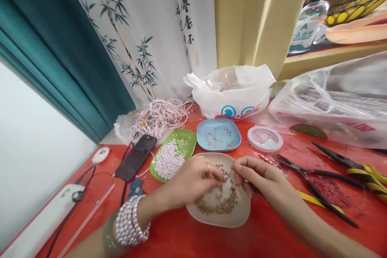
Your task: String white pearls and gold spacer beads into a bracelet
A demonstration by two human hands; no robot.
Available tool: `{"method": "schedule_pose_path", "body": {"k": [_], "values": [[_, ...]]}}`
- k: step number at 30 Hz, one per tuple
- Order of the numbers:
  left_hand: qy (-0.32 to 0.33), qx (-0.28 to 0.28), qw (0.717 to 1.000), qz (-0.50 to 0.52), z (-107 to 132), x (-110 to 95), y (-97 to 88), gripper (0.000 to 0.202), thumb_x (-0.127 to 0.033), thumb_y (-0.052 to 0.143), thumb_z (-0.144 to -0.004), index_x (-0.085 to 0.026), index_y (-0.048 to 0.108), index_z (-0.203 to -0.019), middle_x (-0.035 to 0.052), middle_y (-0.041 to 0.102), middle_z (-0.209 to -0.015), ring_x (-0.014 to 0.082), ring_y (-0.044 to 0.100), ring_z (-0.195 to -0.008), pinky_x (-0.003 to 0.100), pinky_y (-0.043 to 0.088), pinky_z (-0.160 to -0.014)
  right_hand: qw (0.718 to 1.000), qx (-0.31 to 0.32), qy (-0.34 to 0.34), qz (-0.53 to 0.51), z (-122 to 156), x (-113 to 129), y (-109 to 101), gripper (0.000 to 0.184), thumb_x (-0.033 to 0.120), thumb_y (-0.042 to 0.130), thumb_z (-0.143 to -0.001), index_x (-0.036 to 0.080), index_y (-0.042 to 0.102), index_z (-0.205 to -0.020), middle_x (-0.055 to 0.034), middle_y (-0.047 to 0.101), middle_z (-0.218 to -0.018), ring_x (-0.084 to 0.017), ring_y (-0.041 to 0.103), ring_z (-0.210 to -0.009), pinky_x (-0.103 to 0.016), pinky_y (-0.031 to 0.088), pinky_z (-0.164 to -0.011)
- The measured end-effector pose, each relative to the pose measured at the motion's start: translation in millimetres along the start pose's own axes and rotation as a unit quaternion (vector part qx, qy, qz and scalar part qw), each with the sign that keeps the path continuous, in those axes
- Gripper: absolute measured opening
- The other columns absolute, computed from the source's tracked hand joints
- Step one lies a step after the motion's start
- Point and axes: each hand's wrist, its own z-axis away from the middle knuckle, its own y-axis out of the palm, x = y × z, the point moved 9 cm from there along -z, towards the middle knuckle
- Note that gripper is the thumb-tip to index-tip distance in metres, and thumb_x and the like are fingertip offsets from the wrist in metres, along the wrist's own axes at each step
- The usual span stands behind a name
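My left hand [201, 179], wearing a ring and strands of pearly beads at the wrist, is over the cream plate [211, 219]. Its fingers are curled with the tips close together near the small gold beads [216, 206]; whatever they hold is too small to make out. At the plate's right rim, my right hand [254, 175] pinches thumb against forefinger, and anything between them is too fine to name. Left of the plate lies a green tray [189, 141] with white pearl beads [169, 159]. Behind it is a blue tray [208, 148] holding thin metal pins.
Pliers [302, 169] and yellow-handled pliers [347, 163] lie at right, near a clear round lid [265, 139]. A phone [136, 158], bead strands [160, 117] and a power strip [39, 225] are at left. Plastic bags [229, 92] stand behind on the red table.
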Motion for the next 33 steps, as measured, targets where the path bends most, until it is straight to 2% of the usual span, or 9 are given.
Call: {"method": "schedule_pose_path", "body": {"k": [3, 7, 12, 16, 21, 26, 30, 33], "values": [[0.074, 0.036, 0.985, -0.151, 3, -12, 14.2, 0.008, -0.018, 0.060, -0.074, -0.018, 0.067, -0.072, 0.0020, 0.065, -0.074, 0.0164, 0.053, -0.075, 0.032, 0.041, -0.074, 1.000, -0.002, -0.007, 0.002, 0, 0, 0, 0.021, 0.036, 0.054, -0.070, 0.017, 0.048, -0.064, 0.0045, 0.052, -0.053, -0.005, 0.040, -0.040, -0.020, 0.031, -0.042], [0.082, 0.054, 0.960, -0.264, 6, -11, 22.9, 0.009, -0.025, 0.060, -0.074, -0.018, 0.066, -0.078, 0.0034, 0.063, -0.076, 0.0193, 0.050, -0.079, 0.031, 0.042, -0.067, 1.000, 0.002, -0.017, 0.011, 0, 2, 2, 0.022, 0.037, 0.053, -0.072, 0.017, 0.049, -0.063, 0.0043, 0.051, -0.053, -0.006, 0.041, -0.041, -0.020, 0.032, -0.042], [0.084, 0.081, 0.951, -0.285, 9, -12, 26.6, 0.010, -0.020, 0.053, -0.078, -0.018, 0.063, -0.077, 0.0030, 0.062, -0.077, 0.0183, 0.050, -0.080, 0.029, 0.042, -0.067, 1.000, 0.005, -0.020, 0.012, 0, 2, 2, 0.023, 0.038, 0.053, -0.071, 0.017, 0.048, -0.061, 0.0050, 0.050, -0.052, -0.005, 0.041, -0.040, -0.020, 0.032, -0.041], [0.085, 0.071, 0.952, -0.286, 9, -13, 25.3, 0.012, -0.016, 0.050, -0.078, -0.018, 0.062, -0.080, 0.0026, 0.061, -0.077, 0.0183, 0.050, -0.079, 0.029, 0.041, -0.066, 1.000, 0.005, -0.021, 0.015, 0, 1, 1, 0.023, 0.038, 0.052, -0.071, 0.018, 0.048, -0.062, 0.0048, 0.050, -0.053, -0.006, 0.042, -0.040, -0.020, 0.034, -0.041], [0.121, 0.067, 0.943, -0.303, 10, -16, 27.1, 0.015, -0.018, 0.048, -0.081, -0.019, 0.062, -0.074, 0.0028, 0.059, -0.073, 0.0167, 0.049, -0.076, 0.027, 0.041, -0.064, 1.000, 0.010, -0.025, 0.007, 0, 2, 2, 0.022, 0.036, 0.053, -0.072, 0.017, 0.048, -0.062, 0.0050, 0.050, -0.052, -0.006, 0.042, -0.040, -0.020, 0.035, -0.040], [0.176, 0.068, 0.912, -0.364, 14, -18, 33.8, 0.015, -0.019, 0.048, -0.081, -0.017, 0.061, -0.073, 0.0039, 0.057, -0.070, 0.0168, 0.048, -0.073, 0.025, 0.039, -0.055, 1.000, 0.009, -0.022, 0.009, 1, 1, 2, 0.021, 0.035, 0.052, -0.073, 0.017, 0.048, -0.062, 0.0052, 0.049, -0.052, -0.006, 0.042, -0.041, -0.019, 0.035, -0.041], [0.218, 0.043, 0.882, -0.416, 17, -22, 39.6, 0.018, -0.016, 0.046, -0.081, -0.015, 0.059, -0.070, 0.0048, 0.055, -0.067, 0.0173, 0.047, -0.070, 0.023, 0.036, -0.047, 1.000, 0.012, -0.026, 0.009, 1, 2, 3, 0.022, 0.036, 0.052, -0.073, 0.017, 0.048, -0.062, 0.0048, 0.049, -0.052, -0.006, 0.043, -0.041, -0.020, 0.036, -0.041], [0.218, 0.030, 0.889, -0.401, 15, -23, 37.8, 0.018, -0.017, 0.046, -0.080, -0.014, 0.059, -0.069, 0.0051, 0.057, -0.066, 0.0176, 0.048, -0.069, 0.025, 0.039, -0.050, 0.999, 0.004, -0.030, 0.012, 1, 3, 2, 0.022, 0.036, 0.053, -0.072, 0.017, 0.049, -0.061, 0.0044, 0.050, -0.052, -0.007, 0.043, -0.042, -0.020, 0.036, -0.042]]}}
